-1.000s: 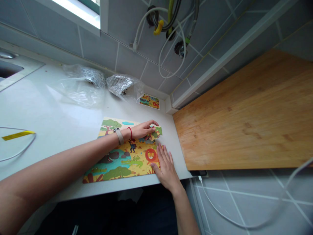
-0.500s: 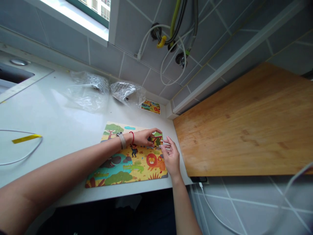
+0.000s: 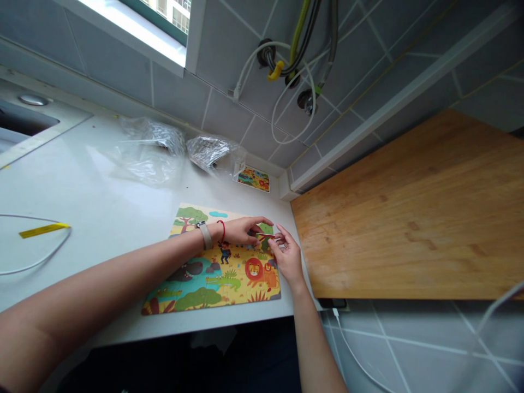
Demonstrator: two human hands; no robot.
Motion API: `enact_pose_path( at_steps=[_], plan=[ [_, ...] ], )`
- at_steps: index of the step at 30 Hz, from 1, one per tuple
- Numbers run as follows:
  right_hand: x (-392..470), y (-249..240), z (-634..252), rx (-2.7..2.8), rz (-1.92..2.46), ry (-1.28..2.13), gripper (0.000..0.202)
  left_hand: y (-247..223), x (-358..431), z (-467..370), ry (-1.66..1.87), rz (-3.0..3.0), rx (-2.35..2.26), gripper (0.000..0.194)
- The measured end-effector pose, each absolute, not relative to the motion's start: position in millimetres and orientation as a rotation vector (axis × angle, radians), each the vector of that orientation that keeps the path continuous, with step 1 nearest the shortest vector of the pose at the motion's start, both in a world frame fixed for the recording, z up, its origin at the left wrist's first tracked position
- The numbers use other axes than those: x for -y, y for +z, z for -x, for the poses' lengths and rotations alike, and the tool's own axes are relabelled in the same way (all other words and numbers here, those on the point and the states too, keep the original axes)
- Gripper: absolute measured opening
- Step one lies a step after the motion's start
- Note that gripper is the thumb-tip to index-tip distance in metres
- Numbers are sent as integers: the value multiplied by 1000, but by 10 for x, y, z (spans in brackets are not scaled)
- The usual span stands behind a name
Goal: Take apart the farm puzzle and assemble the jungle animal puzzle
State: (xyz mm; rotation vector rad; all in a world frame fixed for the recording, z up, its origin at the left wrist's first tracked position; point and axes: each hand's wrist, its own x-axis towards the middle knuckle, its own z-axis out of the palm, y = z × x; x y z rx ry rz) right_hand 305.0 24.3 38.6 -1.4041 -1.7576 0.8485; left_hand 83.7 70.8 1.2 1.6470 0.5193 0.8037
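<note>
A jigsaw puzzle (image 3: 221, 278) with a lion, crocodile and hippo picture lies on the white counter, mostly joined. Over its upper right part a puzzle piece (image 3: 266, 234) is tilted, so its thin edge faces me. My left hand (image 3: 242, 230), reaching across the puzzle, has its curled fingers at the left end of that piece. The index finger stretches above it. From the right, my right hand (image 3: 287, 256) pinches the piece's right end between thumb and fingers. My left wrist and hand hide part of the puzzle beneath.
A small picture card (image 3: 254, 178) lies by the wall, beside crumpled clear plastic bags (image 3: 215, 153). To the right stands a wooden board (image 3: 405, 218). A white cable (image 3: 36, 267) with a yellow tag lies at the left, below the sink (image 3: 28, 123). Hoses (image 3: 301, 38) hang on the tiled wall.
My right hand has closed in on the puzzle piece, its fingers now at the piece's right end. The piece has tipped edge-on and lowered slightly. My left hand has barely moved.
</note>
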Motion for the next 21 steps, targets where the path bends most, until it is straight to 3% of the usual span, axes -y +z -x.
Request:
enact_pose_path(
  at_steps=[7, 13, 21],
  plan=[
    [-264, 465, -3080, 1876, 1367, 801, 37, 14, -714, -863, 878, -1321, -522, 63],
    [-275, 292, -3176, 1505, 1402, 993, 65, -2, -747, -915, 957, -1083, -636, 48],
    [-279, 174, -3156, 1511, 1473, 869, 57, 24, -772, -909, 975, -940, -630, 40]
  ],
)
